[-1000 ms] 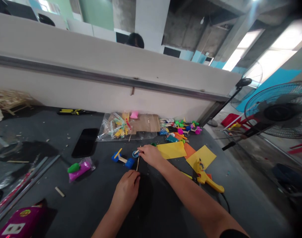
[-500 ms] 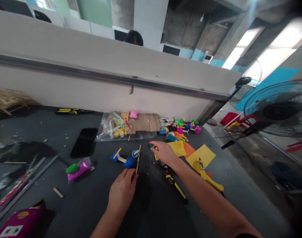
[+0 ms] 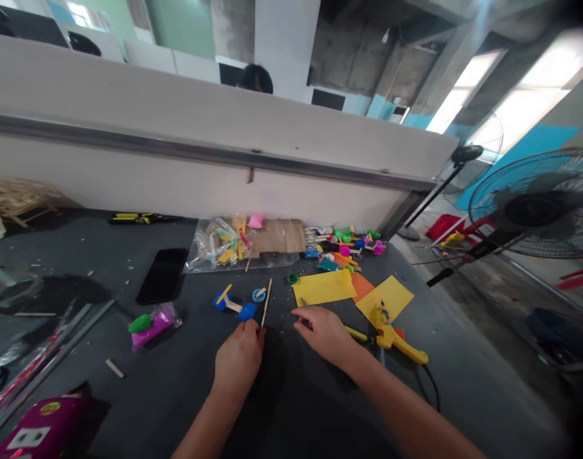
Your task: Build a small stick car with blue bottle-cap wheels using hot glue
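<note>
My left hand (image 3: 238,357) is closed on the lower end of a thin wooden stick (image 3: 266,299), which points away from me above the dark table. Just left of the stick lie a small blue ring with a wooden piece in it (image 3: 259,295) and a blue clay piece joined by a stick (image 3: 234,306). My right hand (image 3: 323,331) hovers over the pliers, thumb and forefinger apart. It covers most of the pliers; a yellow handle (image 3: 356,333) shows beyond it. A green ring-shaped piece (image 3: 292,278) lies beside a yellow sheet (image 3: 323,287).
A yellow glue gun (image 3: 401,344) with its cord lies to the right. At the left are a phone (image 3: 162,275), a bagged purple clay pack (image 3: 152,326) and metal rods (image 3: 57,357). A plastic bag of scraps (image 3: 229,245) lies by the partition. A fan (image 3: 535,207) stands right.
My right hand has come back from the green piece toward me, over the pliers. The green piece stays on the table. My left hand keeps the stick nearly still.
</note>
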Motion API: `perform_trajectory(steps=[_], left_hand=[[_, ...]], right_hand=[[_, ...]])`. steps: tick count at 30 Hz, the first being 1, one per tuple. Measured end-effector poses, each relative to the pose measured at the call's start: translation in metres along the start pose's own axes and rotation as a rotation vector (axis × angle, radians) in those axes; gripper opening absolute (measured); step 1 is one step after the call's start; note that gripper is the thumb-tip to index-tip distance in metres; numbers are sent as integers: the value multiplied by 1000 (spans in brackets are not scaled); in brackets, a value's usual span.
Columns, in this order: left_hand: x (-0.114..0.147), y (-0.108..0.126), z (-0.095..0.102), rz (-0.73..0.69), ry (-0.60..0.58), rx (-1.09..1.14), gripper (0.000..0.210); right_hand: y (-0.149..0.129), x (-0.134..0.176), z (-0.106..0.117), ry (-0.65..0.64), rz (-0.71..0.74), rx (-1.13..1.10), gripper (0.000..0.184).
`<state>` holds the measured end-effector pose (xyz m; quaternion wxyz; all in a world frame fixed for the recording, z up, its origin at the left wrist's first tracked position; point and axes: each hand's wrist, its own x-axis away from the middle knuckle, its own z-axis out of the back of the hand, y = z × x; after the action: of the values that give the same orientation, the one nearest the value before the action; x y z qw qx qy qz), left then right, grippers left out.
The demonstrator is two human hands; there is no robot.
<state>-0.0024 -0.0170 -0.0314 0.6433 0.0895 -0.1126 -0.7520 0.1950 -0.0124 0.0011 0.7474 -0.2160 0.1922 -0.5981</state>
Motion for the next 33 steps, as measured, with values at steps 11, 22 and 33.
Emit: perform_trajectory(steps=[11,22,33], left_hand=[[24,9,19,17,19,167,20],[43,13,12,-146,-49,316,19],[45,14,11,-227,-233,264,20]], right_hand=[[-14,18,-26,18,-111,-313,26],[-35,5,-24,151,-342,-1077,21],[-30,5,-18,295,-294,-1087,19]])
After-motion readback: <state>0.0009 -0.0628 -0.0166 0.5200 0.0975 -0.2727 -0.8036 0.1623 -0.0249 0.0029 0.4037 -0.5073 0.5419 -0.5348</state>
